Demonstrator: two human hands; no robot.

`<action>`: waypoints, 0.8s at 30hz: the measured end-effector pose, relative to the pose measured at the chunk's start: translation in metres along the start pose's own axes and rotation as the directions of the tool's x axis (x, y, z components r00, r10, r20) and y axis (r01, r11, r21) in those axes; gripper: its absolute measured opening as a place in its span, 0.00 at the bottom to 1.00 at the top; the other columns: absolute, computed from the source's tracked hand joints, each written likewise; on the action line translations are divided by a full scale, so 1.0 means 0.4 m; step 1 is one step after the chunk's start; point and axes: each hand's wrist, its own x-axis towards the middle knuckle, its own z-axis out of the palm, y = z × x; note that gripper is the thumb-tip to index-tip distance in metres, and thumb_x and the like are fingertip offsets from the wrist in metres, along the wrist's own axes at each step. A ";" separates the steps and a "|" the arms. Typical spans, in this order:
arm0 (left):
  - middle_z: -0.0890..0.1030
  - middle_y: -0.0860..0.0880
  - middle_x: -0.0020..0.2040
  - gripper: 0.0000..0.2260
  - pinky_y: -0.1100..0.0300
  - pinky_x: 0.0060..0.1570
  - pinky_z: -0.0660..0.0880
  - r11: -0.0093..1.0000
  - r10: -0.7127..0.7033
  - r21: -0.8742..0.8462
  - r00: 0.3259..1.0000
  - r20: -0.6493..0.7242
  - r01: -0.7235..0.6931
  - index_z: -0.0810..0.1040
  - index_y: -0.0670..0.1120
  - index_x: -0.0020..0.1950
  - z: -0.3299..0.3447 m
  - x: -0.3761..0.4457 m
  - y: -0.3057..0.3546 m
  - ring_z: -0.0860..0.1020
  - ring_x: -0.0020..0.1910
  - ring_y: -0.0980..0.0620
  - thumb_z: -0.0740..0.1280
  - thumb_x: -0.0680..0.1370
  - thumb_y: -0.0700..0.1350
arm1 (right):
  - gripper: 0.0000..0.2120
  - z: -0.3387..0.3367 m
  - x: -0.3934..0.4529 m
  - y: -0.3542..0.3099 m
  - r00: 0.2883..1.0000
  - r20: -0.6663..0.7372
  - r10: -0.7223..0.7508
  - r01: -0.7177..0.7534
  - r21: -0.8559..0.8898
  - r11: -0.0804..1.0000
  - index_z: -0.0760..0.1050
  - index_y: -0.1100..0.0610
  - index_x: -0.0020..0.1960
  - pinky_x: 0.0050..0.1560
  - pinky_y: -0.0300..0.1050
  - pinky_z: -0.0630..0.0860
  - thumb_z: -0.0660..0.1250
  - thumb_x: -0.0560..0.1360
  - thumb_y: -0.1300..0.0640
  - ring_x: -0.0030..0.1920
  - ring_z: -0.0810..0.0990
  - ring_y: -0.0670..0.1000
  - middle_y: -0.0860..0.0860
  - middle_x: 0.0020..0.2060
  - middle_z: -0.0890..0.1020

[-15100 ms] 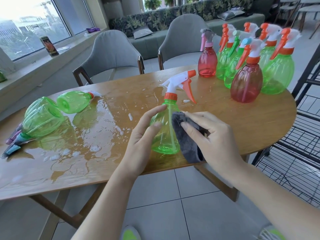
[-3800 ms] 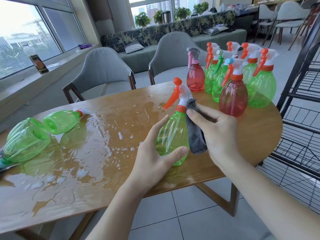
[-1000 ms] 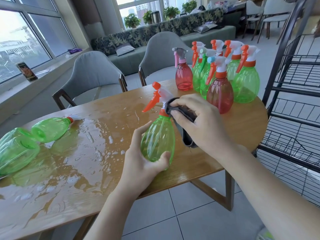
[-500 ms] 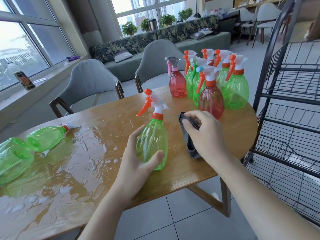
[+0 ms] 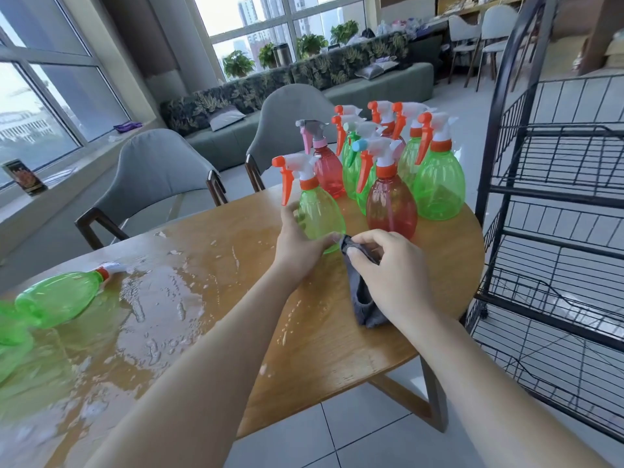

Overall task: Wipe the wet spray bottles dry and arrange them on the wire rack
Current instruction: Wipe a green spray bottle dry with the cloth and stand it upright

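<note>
Green spray bottle [image 5: 320, 214] sits upright in your left hand [image 5: 297, 244]'s curled grip; right hand [image 5: 391, 275] bunches the grey cloth [image 5: 363, 298]. Park it snug beside the dried cluster [image 5: 398, 170], then release.

No text, label, brand or number can be read anywhere here. The spray bottles [image 5: 391, 204] on the table [image 5: 337, 349] carry no printed labels. The small printed box [image 5: 24, 177] on the windowsill, left of the table, shows a picture, its lettering too small to tell.
</note>
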 end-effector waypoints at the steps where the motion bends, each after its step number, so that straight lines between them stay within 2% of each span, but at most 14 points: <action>1: 0.71 0.46 0.79 0.43 0.44 0.76 0.70 1.000 0.002 0.001 1.000 -0.007 -0.002 0.59 0.51 0.82 0.010 0.014 0.004 0.70 0.77 0.45 0.82 0.75 0.47 | 0.04 -0.003 0.001 0.005 1.000 0.001 0.005 -0.005 0.001 1.000 0.83 0.51 0.54 0.44 0.30 0.69 0.71 0.79 0.55 0.47 0.79 0.47 0.49 0.47 0.80; 6: 0.70 0.46 0.81 0.45 0.45 0.75 0.68 1.000 -0.005 0.026 1.000 -0.016 0.006 0.57 0.53 0.83 0.037 0.057 0.014 0.69 0.79 0.44 0.82 0.75 0.50 | 0.03 -0.018 0.007 0.022 1.000 -0.005 0.019 -0.019 -0.007 1.000 0.83 0.51 0.53 0.41 0.24 0.68 0.72 0.79 0.55 0.45 0.78 0.44 0.47 0.46 0.80; 11: 0.68 0.46 0.83 0.51 0.43 0.76 0.68 0.999 -0.035 0.030 0.999 -0.024 0.036 0.53 0.53 0.86 0.016 0.049 0.010 0.69 0.80 0.43 0.83 0.72 0.53 | 0.05 -0.024 0.003 0.016 1.000 0.015 0.021 -0.021 -0.003 1.000 0.83 0.52 0.54 0.42 0.26 0.68 0.72 0.79 0.54 0.47 0.79 0.45 0.48 0.48 0.82; 14: 0.67 0.46 0.83 0.50 0.44 0.75 0.69 0.999 -0.049 0.022 0.998 -0.038 0.050 0.54 0.53 0.87 -0.030 0.012 -0.002 0.69 0.80 0.43 0.82 0.74 0.53 | 0.04 -0.019 -0.010 -0.006 0.999 0.031 0.038 -0.039 0.049 0.998 0.83 0.51 0.53 0.40 0.27 0.70 0.72 0.79 0.53 0.47 0.81 0.42 0.46 0.47 0.84; 17: 0.68 0.47 0.82 0.46 0.49 0.72 0.70 0.999 -0.043 0.027 0.996 -0.077 0.045 0.55 0.54 0.86 -0.110 -0.060 -0.026 0.69 0.79 0.46 0.79 0.76 0.55 | 0.03 0.010 -0.039 -0.050 0.994 0.097 0.044 -0.058 0.147 0.987 0.84 0.50 0.52 0.39 0.25 0.72 0.73 0.78 0.53 0.46 0.81 0.37 0.43 0.44 0.85; 20: 0.69 0.50 0.81 0.42 0.54 0.71 0.69 0.999 -0.035 0.035 0.988 -0.148 0.041 0.58 0.54 0.85 -0.224 -0.150 -0.066 0.69 0.79 0.50 0.78 0.78 0.55 | 0.04 0.066 -0.077 -0.109 0.985 0.174 0.007 -0.043 0.209 0.977 0.84 0.49 0.52 0.39 0.28 0.73 0.74 0.78 0.52 0.47 0.83 0.40 0.42 0.45 0.85; 24: 0.71 0.50 0.80 0.38 0.49 0.77 0.70 0.998 -0.033 0.037 0.959 -0.280 0.045 0.63 0.52 0.83 -0.424 -0.276 -0.134 0.70 0.78 0.52 0.78 0.78 0.52 | 0.03 0.152 -0.131 -0.201 0.958 0.275 -0.085 0.013 0.252 0.968 0.84 0.47 0.51 0.43 0.28 0.73 0.74 0.78 0.52 0.47 0.82 0.38 0.35 0.45 0.82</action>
